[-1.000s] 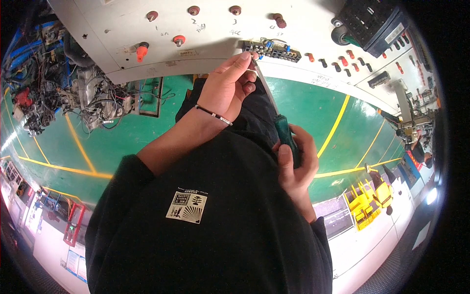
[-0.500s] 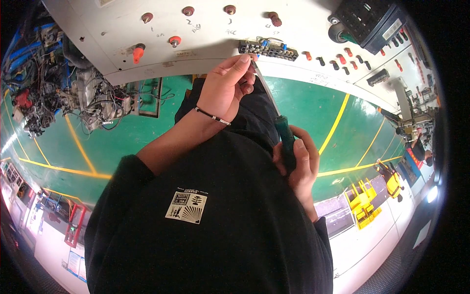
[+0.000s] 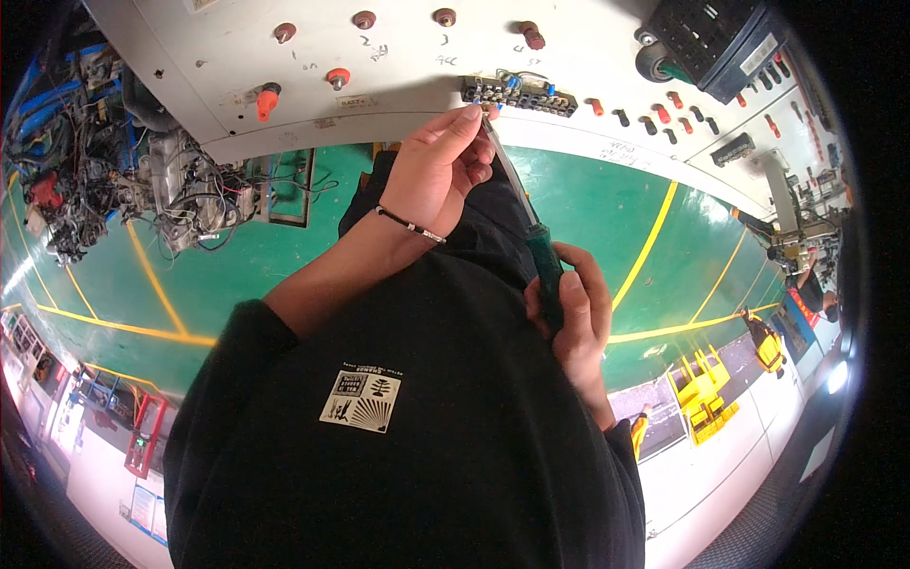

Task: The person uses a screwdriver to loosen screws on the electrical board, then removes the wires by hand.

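Observation:
My left hand (image 3: 436,171) is closed, its thumb and fingertips pinched at the tip of a long screwdriver (image 3: 512,175), around something small I cannot make out. A bit of blue shows by those fingertips, just below a black terminal strip (image 3: 545,98) mounted on the white panel (image 3: 237,57). My right hand (image 3: 571,308) is wrapped round the screwdriver's dark green handle (image 3: 544,266), with the shaft slanting up and left toward my left hand.
Red and black sockets (image 3: 664,116) dot the panel, with a black boxed device (image 3: 706,47) at upper right. An engine with wiring (image 3: 180,190) stands at the left. Yellow lines cross the green floor (image 3: 246,284). Co-workers (image 3: 766,346) and yellow chairs (image 3: 701,398) are at the right.
The fingers of my right hand have shifted round the handle, which moved slightly. My left hand stays almost in place. Co-workers at the right have moved.

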`<action>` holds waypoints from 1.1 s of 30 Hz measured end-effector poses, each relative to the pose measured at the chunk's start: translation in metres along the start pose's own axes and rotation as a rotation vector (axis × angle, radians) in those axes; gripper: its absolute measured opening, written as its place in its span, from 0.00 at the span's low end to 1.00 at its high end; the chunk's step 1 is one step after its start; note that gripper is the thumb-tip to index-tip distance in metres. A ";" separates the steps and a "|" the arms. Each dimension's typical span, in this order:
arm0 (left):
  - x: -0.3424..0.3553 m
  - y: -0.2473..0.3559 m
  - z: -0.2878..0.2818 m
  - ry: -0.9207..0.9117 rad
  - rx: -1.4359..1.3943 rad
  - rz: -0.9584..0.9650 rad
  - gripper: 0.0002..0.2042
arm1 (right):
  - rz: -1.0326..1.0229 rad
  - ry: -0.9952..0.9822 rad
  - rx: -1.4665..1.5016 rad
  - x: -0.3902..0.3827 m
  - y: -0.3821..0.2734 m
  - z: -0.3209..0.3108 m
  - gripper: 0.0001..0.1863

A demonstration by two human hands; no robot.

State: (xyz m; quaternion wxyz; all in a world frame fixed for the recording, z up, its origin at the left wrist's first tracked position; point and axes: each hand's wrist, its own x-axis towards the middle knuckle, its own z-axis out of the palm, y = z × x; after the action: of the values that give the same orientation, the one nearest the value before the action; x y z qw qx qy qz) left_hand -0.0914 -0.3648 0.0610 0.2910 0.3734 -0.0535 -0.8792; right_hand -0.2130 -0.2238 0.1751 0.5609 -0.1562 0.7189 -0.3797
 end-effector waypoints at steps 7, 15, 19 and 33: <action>-0.001 0.000 0.001 -0.052 -0.103 -0.036 0.13 | 0.051 0.023 0.066 0.000 -0.002 0.001 0.21; -0.001 0.000 -0.002 -0.096 -0.128 -0.032 0.12 | 0.103 0.008 0.173 0.002 -0.002 0.000 0.23; -0.001 0.000 -0.003 -0.065 -0.076 0.002 0.11 | 0.126 -0.029 0.180 0.004 -0.003 -0.002 0.24; -0.001 0.000 -0.006 -0.067 -0.060 -0.001 0.11 | 0.182 -0.146 0.381 0.007 0.000 -0.003 0.22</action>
State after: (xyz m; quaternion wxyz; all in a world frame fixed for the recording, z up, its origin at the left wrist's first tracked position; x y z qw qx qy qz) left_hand -0.0864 -0.3633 0.0573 0.2997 0.3350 -0.0364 -0.8925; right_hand -0.2180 -0.2272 0.1701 0.6629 -0.0089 0.6028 -0.4440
